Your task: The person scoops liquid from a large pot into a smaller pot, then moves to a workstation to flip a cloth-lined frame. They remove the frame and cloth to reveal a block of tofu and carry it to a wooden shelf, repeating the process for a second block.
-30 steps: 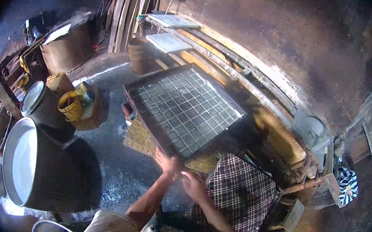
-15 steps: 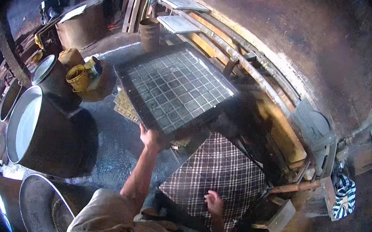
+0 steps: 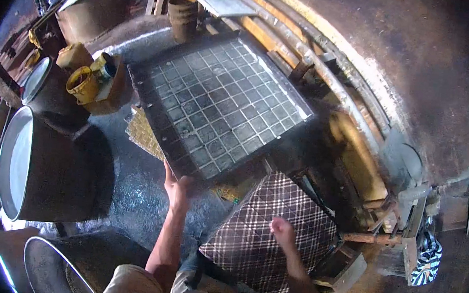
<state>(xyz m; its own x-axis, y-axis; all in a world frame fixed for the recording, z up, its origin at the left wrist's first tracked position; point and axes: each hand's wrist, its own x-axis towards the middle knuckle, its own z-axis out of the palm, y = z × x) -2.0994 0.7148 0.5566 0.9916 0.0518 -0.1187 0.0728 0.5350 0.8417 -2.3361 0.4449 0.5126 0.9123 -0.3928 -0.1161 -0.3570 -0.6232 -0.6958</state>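
Note:
My left hand is closed on the near corner of a dark-framed square tray, marked with a grid of pale lines. The tray is tilted over the work area. Behind its left edge and under it shows a yellowish gridded sheet. My right hand is over a brown and white plaid cloth, its fingers curled in and nothing visible in them. The cloth is spread in front of my body, its far corner close to the tray's near edge.
Large metal pots stand at the left, another pot at the lower left. Yellow containers and a rusty bucket are farther back. Wooden beams and rails run along the right wall. A striped bag hangs at the right.
The tray and my left hand have shifted slightly left and nearer in view. My right hand has risen over the plaid cloth, its fingers more curled. The camera view has moved somewhat.

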